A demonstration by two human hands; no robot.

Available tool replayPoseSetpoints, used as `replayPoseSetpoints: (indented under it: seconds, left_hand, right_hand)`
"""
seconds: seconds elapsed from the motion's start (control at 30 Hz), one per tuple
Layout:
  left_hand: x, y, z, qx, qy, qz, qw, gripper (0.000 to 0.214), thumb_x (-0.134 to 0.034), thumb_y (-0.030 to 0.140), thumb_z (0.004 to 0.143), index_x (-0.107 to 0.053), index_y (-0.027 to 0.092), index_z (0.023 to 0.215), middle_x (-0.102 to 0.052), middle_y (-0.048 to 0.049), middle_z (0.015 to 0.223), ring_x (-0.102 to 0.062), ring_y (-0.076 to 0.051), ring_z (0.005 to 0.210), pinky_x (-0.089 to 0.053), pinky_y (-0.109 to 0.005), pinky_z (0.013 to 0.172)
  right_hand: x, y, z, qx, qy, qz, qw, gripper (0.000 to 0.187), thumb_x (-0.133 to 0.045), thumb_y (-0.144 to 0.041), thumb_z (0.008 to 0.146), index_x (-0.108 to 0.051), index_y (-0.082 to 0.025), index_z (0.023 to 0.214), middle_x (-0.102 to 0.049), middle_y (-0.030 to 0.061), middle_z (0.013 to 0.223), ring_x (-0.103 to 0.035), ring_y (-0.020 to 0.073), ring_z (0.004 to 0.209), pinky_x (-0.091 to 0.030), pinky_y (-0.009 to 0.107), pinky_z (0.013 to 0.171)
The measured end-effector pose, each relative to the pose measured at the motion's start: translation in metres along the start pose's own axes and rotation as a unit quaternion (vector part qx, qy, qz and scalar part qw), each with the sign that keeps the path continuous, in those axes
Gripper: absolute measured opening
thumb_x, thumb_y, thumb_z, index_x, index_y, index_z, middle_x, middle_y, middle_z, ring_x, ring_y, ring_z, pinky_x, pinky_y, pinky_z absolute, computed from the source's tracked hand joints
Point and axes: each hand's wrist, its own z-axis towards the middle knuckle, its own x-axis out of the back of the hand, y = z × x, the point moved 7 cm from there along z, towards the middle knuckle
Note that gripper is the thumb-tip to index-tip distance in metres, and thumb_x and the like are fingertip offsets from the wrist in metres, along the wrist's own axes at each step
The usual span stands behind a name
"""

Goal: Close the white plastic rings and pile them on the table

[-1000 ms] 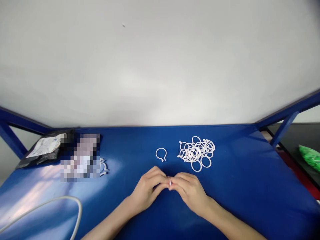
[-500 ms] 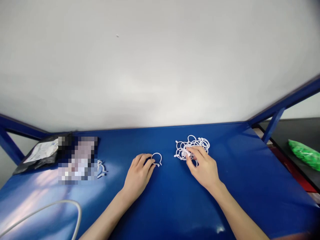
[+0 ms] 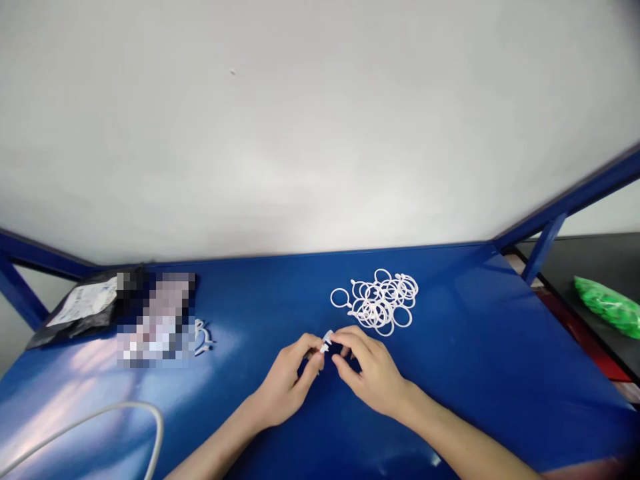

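My left hand (image 3: 296, 377) is closed in a pinch on a small white plastic ring (image 3: 326, 342), mostly hidden by the fingers, with its clip ends showing. My right hand (image 3: 369, 367) meets it from the other side. Its fingers are curled, and the index fingertip touches the upper part of the ring; thumb and index stand a little apart. Beyond my right hand lies a loose pile of white plastic rings (image 3: 383, 300) with small end tabs. One separate ring (image 3: 340, 297) rests at the pile's left edge.
On the left of the blue table (image 3: 270, 287) lie a black plastic package (image 3: 85, 303), a blurred-out item (image 3: 167, 300) and several white pieces (image 3: 203, 339). A pale cable (image 3: 125, 404) loops at the front left. A green bag (image 3: 607, 307) lies on the right-hand surface.
My right hand has left the pile and moved left and nearer to meet my left hand. My left hand has shifted nearer and right with the ring. A ring now lies left of the pile.
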Motion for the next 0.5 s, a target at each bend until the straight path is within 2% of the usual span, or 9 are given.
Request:
replayPoseSetpoints:
  seconds: [0.07, 0.13, 0.2, 0.3, 0.5]
  left_hand:
    - [0.0014, 0.0013, 0.0002, 0.001, -0.001, -0.002, 1.000, 0.018, -0.041, 0.028, 0.106, -0.055, 0.021, 0.098, -0.063, 0.0014, 0.078, -0.059, -0.011, 0.067, -0.048, -0.023, 0.067]
    - [0.0019, 0.0038, 0.0006, -0.009, -0.005, 0.012, 1.000, 0.018, -0.043, 0.028, 0.105, -0.056, 0.021, 0.096, -0.064, 0.0011, 0.080, -0.058, -0.011, 0.068, -0.047, -0.023, 0.067]
    - [0.0009, 0.0064, 0.0005, -0.021, -0.010, 0.025, 0.999, 0.017, -0.044, 0.026, 0.105, -0.057, 0.021, 0.096, -0.065, 0.0007, 0.082, -0.058, -0.012, 0.070, -0.047, -0.023, 0.069]
    - [0.0002, 0.0064, -0.0005, -0.021, 0.002, 0.028, 0.999, 0.014, -0.044, 0.025, 0.105, -0.056, 0.021, 0.097, -0.065, 0.0014, 0.082, -0.060, -0.011, 0.069, -0.048, -0.022, 0.068]
    - [-0.0005, 0.0016, -0.0024, -0.031, 0.023, 0.037, 0.999, 0.011, -0.049, 0.023, 0.103, -0.059, 0.021, 0.105, -0.068, -0.0001, 0.086, -0.063, -0.011, 0.071, -0.051, -0.022, 0.068]
  right_hand:
    - [-0.0010, 0.0056, -0.0004, -0.026, -0.004, 0.023, 0.999, 0.023, -0.055, -0.020, 0.098, -0.060, -0.023, 0.121, -0.068, 0.0095, 0.118, -0.071, 0.0144, 0.078, -0.063, 0.031, 0.072]
    - [-0.0004, 0.0080, -0.0003, -0.032, -0.006, 0.033, 0.999, 0.018, -0.055, -0.021, 0.099, -0.063, -0.023, 0.116, -0.066, 0.0111, 0.125, -0.073, 0.0159, 0.084, -0.062, 0.032, 0.075]
    - [-0.0016, 0.0061, -0.0002, -0.018, -0.020, 0.048, 0.998, 0.015, -0.054, -0.021, 0.101, -0.064, -0.022, 0.112, -0.071, 0.0085, 0.116, -0.073, 0.0167, 0.087, -0.061, 0.031, 0.077]
    - [-0.0055, 0.0026, -0.0004, -0.007, -0.049, 0.063, 0.997, 0.014, -0.052, -0.021, 0.104, -0.064, -0.022, 0.110, -0.074, 0.0022, 0.091, -0.071, 0.0151, 0.078, -0.057, 0.028, 0.073]
    - [-0.0075, 0.0023, 0.0001, -0.020, -0.061, 0.051, 0.997, 0.020, -0.048, -0.029, 0.108, -0.064, -0.021, 0.099, -0.074, 0.0001, 0.086, -0.068, 0.0132, 0.071, -0.051, 0.025, 0.067]
